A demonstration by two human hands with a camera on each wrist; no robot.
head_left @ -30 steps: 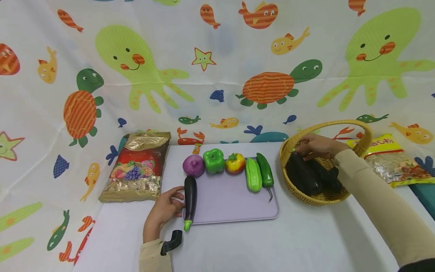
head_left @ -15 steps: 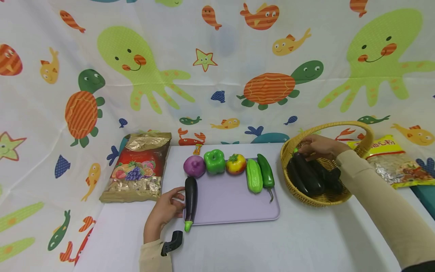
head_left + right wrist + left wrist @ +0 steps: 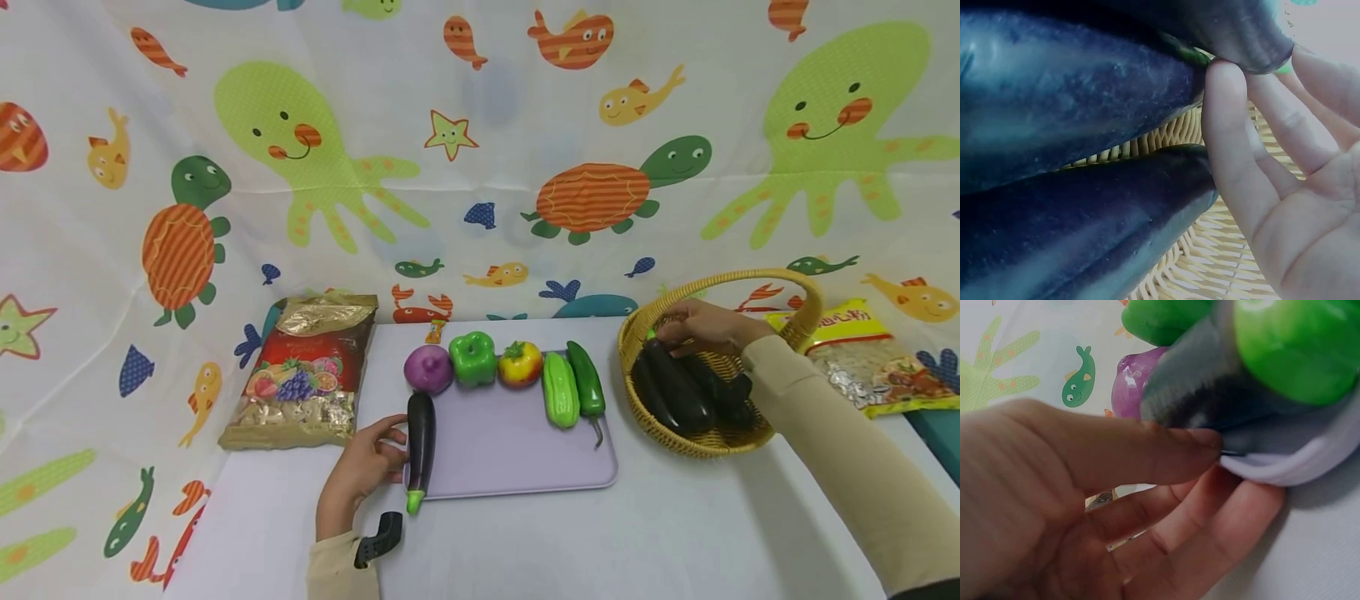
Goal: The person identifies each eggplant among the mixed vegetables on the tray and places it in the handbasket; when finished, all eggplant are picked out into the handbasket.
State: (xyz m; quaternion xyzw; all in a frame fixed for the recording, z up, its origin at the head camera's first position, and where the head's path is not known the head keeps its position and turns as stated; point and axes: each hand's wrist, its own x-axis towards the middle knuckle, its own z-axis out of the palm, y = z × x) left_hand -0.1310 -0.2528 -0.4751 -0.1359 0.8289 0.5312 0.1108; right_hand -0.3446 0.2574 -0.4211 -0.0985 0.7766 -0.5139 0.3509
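My left hand (image 3: pixel 367 462) grips the left rim of the lilac tray (image 3: pixel 517 458), thumb on top and fingers beneath in the left wrist view. Beside that thumb (image 3: pixel 1166 456) a dark eggplant (image 3: pixel 422 437) with a green cap lies along the tray's left edge. Over at the wicker basket (image 3: pixel 637 417), my right hand (image 3: pixel 701 325) pinches the stem end of an eggplant (image 3: pixel 675 383) between thumb and fingers. The right wrist view shows this held eggplant (image 3: pixel 1235 31) above other eggplants (image 3: pixel 1085 225) resting in the basket.
A purple onion (image 3: pixel 429 369), green bell pepper (image 3: pixel 473 358) and red-yellow tomato-like piece (image 3: pixel 520 364) line the tray's back. A light-green cucumber-like piece (image 3: pixel 561 390) and green chili (image 3: pixel 586 379) lie at its right. Bags stand left (image 3: pixel 300 375) and right (image 3: pixel 870 358); a small candy (image 3: pixel 435 331) lies behind.
The right hand has shifted very slightly right with the eggplant's stem end in its fingers. The left hand stays at the tray rim.
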